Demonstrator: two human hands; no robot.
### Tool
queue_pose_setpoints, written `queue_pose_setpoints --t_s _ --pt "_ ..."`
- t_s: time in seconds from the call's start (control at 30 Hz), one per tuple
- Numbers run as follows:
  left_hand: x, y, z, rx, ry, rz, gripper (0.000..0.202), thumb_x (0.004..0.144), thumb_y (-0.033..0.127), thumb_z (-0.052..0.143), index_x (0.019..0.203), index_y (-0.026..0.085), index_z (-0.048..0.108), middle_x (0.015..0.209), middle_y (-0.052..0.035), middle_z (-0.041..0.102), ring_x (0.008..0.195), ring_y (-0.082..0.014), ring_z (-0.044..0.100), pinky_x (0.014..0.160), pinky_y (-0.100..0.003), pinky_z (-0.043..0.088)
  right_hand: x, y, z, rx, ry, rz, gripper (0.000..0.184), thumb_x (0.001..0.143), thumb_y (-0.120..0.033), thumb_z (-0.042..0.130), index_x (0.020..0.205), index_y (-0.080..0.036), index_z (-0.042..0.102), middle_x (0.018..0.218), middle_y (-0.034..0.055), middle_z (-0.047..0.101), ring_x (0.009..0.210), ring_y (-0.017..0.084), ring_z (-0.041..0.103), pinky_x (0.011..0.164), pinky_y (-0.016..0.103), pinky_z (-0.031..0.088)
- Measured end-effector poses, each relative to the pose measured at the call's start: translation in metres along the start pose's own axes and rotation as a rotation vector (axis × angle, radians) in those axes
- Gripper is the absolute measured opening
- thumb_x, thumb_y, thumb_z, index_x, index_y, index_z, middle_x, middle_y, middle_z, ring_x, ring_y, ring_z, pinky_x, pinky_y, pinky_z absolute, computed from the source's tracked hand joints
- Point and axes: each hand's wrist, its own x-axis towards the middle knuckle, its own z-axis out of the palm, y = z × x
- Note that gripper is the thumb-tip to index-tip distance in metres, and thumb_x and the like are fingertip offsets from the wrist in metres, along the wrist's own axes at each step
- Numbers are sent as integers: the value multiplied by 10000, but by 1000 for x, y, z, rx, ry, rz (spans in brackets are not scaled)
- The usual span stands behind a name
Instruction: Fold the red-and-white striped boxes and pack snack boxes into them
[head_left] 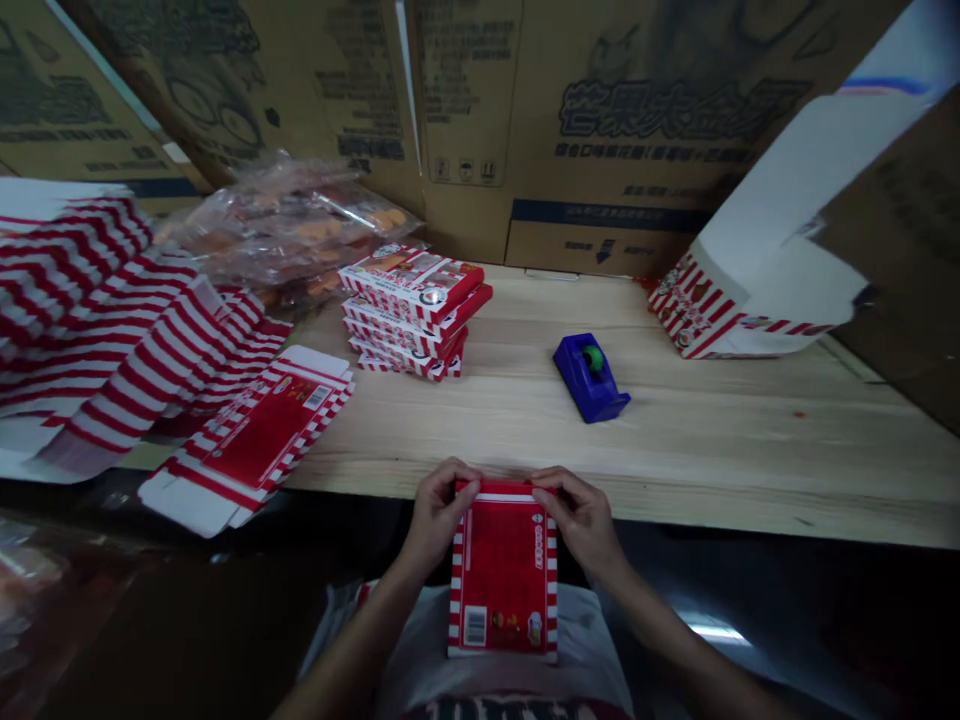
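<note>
Your left hand point(439, 515) and right hand point(579, 522) both grip the top edge of a red-and-white striped carton point(504, 590), held upright over your lap, just off the front of the wooden surface point(720, 445). Ahead on the surface: a stack of finished boxes point(412, 310) and a blue tape dispenser point(590, 378). Flat striped blanks point(251, 445) lie to your left, near the edge.
</note>
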Motion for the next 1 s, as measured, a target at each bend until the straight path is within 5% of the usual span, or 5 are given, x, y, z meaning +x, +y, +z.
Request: queue_pose_setpoints --t_s 0.2,0.4,0.5,0.67,1.0 --pt "8 -4 11 -18 12 -21 63 793 253 715 778 196 693 875 -23 613 860 -163 579 796 -270 433 13 -13 -20 -78 -47 -96 85 852 -255 637 871 -208 706 983 80 705 932 211 657 797 331 528" --pt "11 2 15 -48 -13 -95 96 775 283 720 773 190 696 887 -45 678 871 -191 618 816 -294 449 80 -3 -99 -277 501 -143 184 787 -368 657 826 -189 675 1019 96 628 893 207 608 657 295 500" --pt "12 6 16 -25 -15 -73 92 776 284 719 777 194 698 861 -34 677 854 -183 616 806 -281 448 111 14 -124 -243 462 67 283 677 -449 689 733 -171 685 858 72 633 720 185 575 583 288 459" --pt "11 8 16 -15 6 -88 113 782 300 711 772 189 689 844 -30 664 840 -180 610 784 -272 448 126 35 -120 -140 407 151 293 561 -458 735 606 -173 683 625 22 584 604 169 524 539 283 417" --pt "12 5 13 -21 21 -117 142 774 321 715 780 182 685 851 -36 660 821 -178 597 769 -272 448 108 37 -105 58 598 108 282 577 -429 758 603 -169 651 886 51 580 693 162 547 608 319 475"
